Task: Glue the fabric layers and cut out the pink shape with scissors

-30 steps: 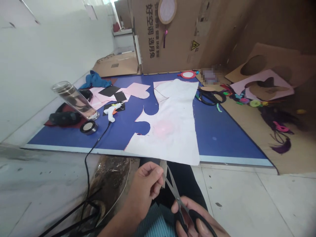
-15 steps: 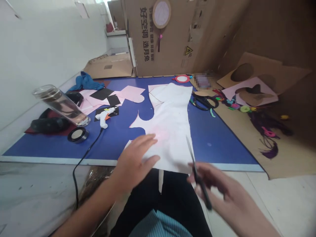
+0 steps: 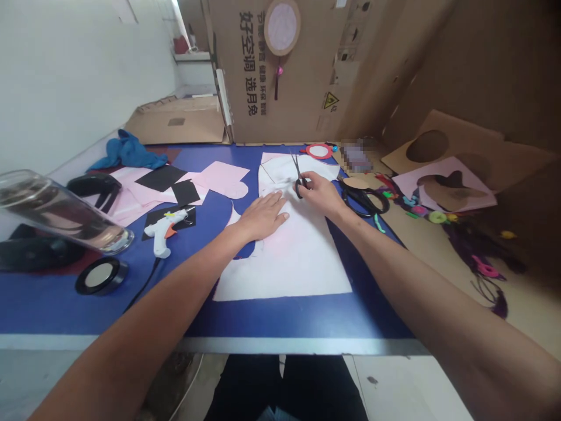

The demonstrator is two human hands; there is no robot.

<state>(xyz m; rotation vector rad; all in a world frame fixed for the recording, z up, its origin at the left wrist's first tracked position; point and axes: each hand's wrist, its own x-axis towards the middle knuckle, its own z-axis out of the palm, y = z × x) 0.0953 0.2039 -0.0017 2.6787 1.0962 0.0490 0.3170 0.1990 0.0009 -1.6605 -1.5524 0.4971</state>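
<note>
A large white sheet of cloth or paper (image 3: 302, 266) with cut, curved edges lies on the blue table. My left hand (image 3: 265, 216) rests flat on it, fingers stretched out toward the far side. Just beyond and to the right, my right hand (image 3: 322, 196) grips black-handled scissors (image 3: 300, 182). Their slim blades point away from me over the sheet's far part and look slightly apart. Whether they touch the sheet I cannot tell. Part of the sheet under my left hand and right wrist is hidden.
Left of the sheet lie a white glue gun (image 3: 163, 234), pink paper pieces (image 3: 224, 178), black squares (image 3: 160, 177), a tilted glass bottle (image 3: 79, 219) and its round lid (image 3: 100, 276). At right are a black cable coil (image 3: 366, 197) and cut cardboard (image 3: 460, 137). A cardboard panel (image 3: 302, 111) stands behind.
The sheet has been moved farther onto the table, away from its front edge. Both hands have reached forward; my left hand now lies flat and the scissors are at the sheet's far end.
</note>
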